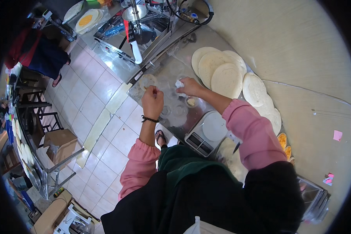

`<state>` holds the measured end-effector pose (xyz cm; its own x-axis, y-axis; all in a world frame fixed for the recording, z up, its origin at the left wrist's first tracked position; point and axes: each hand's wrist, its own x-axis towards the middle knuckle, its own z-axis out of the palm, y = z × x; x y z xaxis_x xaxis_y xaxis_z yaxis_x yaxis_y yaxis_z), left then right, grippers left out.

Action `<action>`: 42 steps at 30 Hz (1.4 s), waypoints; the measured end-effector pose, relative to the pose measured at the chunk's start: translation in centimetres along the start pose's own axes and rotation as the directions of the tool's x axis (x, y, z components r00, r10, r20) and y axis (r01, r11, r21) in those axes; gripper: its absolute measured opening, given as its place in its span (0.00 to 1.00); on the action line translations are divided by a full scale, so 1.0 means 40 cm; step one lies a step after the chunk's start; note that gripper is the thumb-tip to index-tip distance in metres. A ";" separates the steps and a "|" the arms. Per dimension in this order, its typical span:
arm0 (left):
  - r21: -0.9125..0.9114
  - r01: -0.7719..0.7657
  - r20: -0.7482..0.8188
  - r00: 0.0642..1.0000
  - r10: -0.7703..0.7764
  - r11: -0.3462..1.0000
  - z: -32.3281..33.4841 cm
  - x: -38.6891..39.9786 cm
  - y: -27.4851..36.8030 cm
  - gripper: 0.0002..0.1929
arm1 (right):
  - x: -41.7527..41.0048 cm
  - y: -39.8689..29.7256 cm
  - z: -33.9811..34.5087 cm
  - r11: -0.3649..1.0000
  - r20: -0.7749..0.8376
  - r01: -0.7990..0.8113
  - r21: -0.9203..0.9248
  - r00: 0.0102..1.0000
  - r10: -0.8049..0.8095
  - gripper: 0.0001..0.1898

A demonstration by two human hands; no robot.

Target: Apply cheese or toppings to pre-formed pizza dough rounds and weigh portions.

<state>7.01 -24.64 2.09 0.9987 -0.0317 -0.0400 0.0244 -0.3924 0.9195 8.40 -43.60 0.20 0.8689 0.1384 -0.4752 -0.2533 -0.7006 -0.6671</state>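
Observation:
My left hand [152,102] is curled with its fingers pinched together beside a round clear plastic lid [148,80] on the metal worktop [178,124]. Whether anything small sits between those fingertips is hidden. A crumpled white tissue or cloth [180,84] is gripped in my right hand [190,86], low over the worktop. Just below that hand stands a small clear cup [191,102] with a pale yellow lump inside. More small clear cups [180,110] are between my forearms. Overlapping round flatbreads [226,80] lie beyond my right hand.
A digital kitchen scale [203,133] stands near my body, beside my right forearm. More flatbreads [254,89] run along the wall. A white-handled knife [136,52] rests on the metal equipment at the far end. A person [45,54] stands across the tiled floor, near stools and a cardboard box [60,144].

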 end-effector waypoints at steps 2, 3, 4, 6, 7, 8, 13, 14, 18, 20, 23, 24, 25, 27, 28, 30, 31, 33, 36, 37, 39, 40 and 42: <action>-0.239 0.128 0.090 0.990 -0.109 0.963 -0.010 0.006 0.009 0.05 | 0.021 0.022 -0.006 0.998 -0.159 0.064 0.016 0.985 -0.061 0.17; -0.446 0.274 0.204 0.958 -0.202 0.852 -0.016 0.005 0.013 0.04 | 0.027 0.028 -0.005 0.992 -0.304 0.127 0.023 0.946 -0.114 0.17; -0.447 0.277 0.194 0.958 -0.210 0.851 -0.021 0.003 0.005 0.04 | 0.021 -0.012 -0.015 0.991 -0.293 0.133 0.023 0.948 -0.121 0.17; -0.479 0.193 0.183 0.976 -0.118 0.857 -0.012 -0.003 0.000 0.05 | -0.017 -0.134 -0.056 0.813 -0.309 0.333 0.478 0.930 -0.200 0.16; -0.481 0.194 0.187 0.975 -0.116 0.855 0.004 -0.001 0.010 0.05 | -0.022 -0.146 -0.034 0.815 -0.311 0.331 0.476 0.930 -0.196 0.16; -0.585 0.271 0.194 0.962 -0.192 0.765 0.021 0.000 0.020 0.05 | -0.029 -0.158 -0.001 0.879 -0.347 0.477 0.024 0.828 -0.440 0.17; -0.530 0.172 0.220 0.974 -0.061 0.830 0.022 0.007 0.086 0.08 | -0.010 -0.158 -0.046 0.851 -0.314 0.476 -0.220 0.792 -0.524 0.22; -0.463 0.102 0.200 0.980 -0.008 0.880 0.032 0.010 0.093 0.08 | 0.008 -0.137 -0.076 0.945 -0.246 0.303 0.122 0.932 -0.267 0.23; -0.564 0.152 0.277 0.961 0.013 0.812 0.006 0.033 0.081 0.08 | 0.027 -0.129 -0.157 0.719 -0.144 0.090 0.690 0.989 0.014 0.20; -0.603 0.019 0.092 0.995 0.046 0.797 0.006 0.051 0.054 0.08 | -0.006 -0.194 -0.122 0.744 0.007 0.057 0.665 0.997 -0.083 0.18; -0.837 0.318 0.264 0.947 -0.181 0.444 -0.002 0.092 0.060 0.08 | -0.052 -0.229 -0.110 0.849 0.222 0.097 0.519 0.944 -0.243 0.15; -0.837 0.336 0.303 0.942 -0.145 0.433 0.002 0.101 0.066 0.08 | -0.056 -0.227 -0.113 0.867 0.274 0.176 0.467 0.903 -0.330 0.15; -0.836 0.338 0.305 0.941 -0.147 0.432 0.003 0.101 0.068 0.08 | -0.060 -0.226 -0.113 0.872 0.330 0.258 0.417 0.850 -0.410 0.14; -0.854 0.505 0.487 0.861 -0.149 0.126 0.001 0.107 0.093 0.11 | -0.064 -0.229 -0.101 0.835 0.127 0.548 0.042 0.826 -0.549 0.14; -0.832 0.554 0.542 0.818 -0.196 0.012 0.007 0.090 0.138 0.13 | -0.064 -0.228 -0.098 0.651 -0.009 0.652 -0.388 0.704 -0.711 0.14; -0.882 0.456 0.421 0.875 -0.238 0.117 0.008 0.095 0.141 0.13 | -0.078 -0.238 -0.084 0.581 -0.040 0.675 -0.454 0.636 -0.770 0.14; -0.911 0.344 0.282 0.922 -0.266 0.227 0.001 0.093 0.138 0.13 | -0.088 -0.251 -0.069 0.502 -0.060 0.693 -0.518 0.556 -0.829 0.14; -0.908 0.270 0.189 0.947 -0.261 0.322 -0.002 0.102 0.129 0.12 | -0.094 -0.272 -0.029 0.644 -0.123 0.640 -0.419 0.662 -0.739 0.13; -0.725 -0.114 -0.028 0.990 0.136 0.679 0.006 0.104 0.146 0.15 | -0.079 -0.275 -0.073 0.829 -0.066 0.332 0.451 0.938 -0.340 0.12; -0.722 -0.113 -0.032 0.991 0.131 0.682 0.002 0.105 0.139 0.15 | -0.078 -0.289 -0.095 0.393 0.248 -0.162 0.905 0.952 -0.178 0.11; -0.710 -0.287 -0.118 0.949 0.293 0.643 0.002 0.107 0.127 0.16 | -0.088 -0.307 -0.083 0.208 0.268 -0.219 0.953 0.931 -0.248 0.10; -0.792 -0.246 -0.097 0.954 0.282 0.559 0.002 0.104 0.120 0.15 | -0.079 -0.314 -0.057 0.243 0.154 -0.104 0.965 0.968 -0.196 0.11; -0.852 -0.077 -0.019 0.993 0.116 0.517 -0.006 0.096 0.104 0.14 | -0.068 -0.305 -0.031 0.552 -0.079 0.226 0.802 0.958 -0.277 0.11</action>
<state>10.94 -26.18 5.84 0.9955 -0.0592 0.0742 -0.0258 0.5830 0.8121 9.67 -36.29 10.36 0.9358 0.2710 -0.2254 -0.2851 0.2060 -0.9361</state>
